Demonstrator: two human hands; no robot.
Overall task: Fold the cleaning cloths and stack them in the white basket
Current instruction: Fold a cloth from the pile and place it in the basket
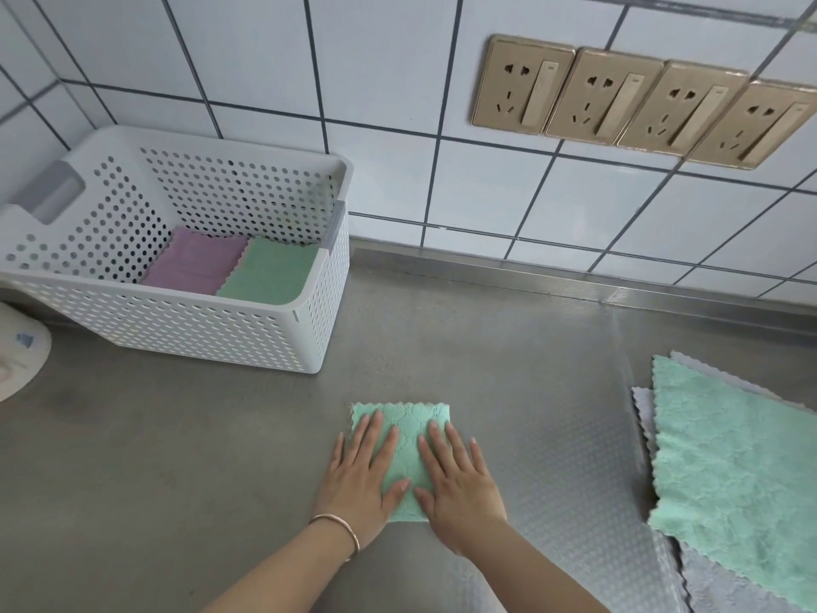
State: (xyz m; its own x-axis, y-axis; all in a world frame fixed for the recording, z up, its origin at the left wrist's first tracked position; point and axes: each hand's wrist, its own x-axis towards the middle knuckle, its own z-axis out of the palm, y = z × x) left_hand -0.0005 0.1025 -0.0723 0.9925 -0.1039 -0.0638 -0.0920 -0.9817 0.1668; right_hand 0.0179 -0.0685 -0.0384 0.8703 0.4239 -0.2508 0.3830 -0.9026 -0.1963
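A small folded green cloth lies flat on the steel counter in front of me. My left hand and my right hand both press down on it, palms flat and fingers spread, covering its left and right sides. The white perforated basket stands at the back left and holds a folded purple cloth beside a folded green cloth. On the right lies a pile of unfolded cloths, a green one on top of grey ones.
The steel counter meets a white tiled wall behind, with a row of gold wall sockets at the upper right. A white round object sits at the left edge next to the basket.
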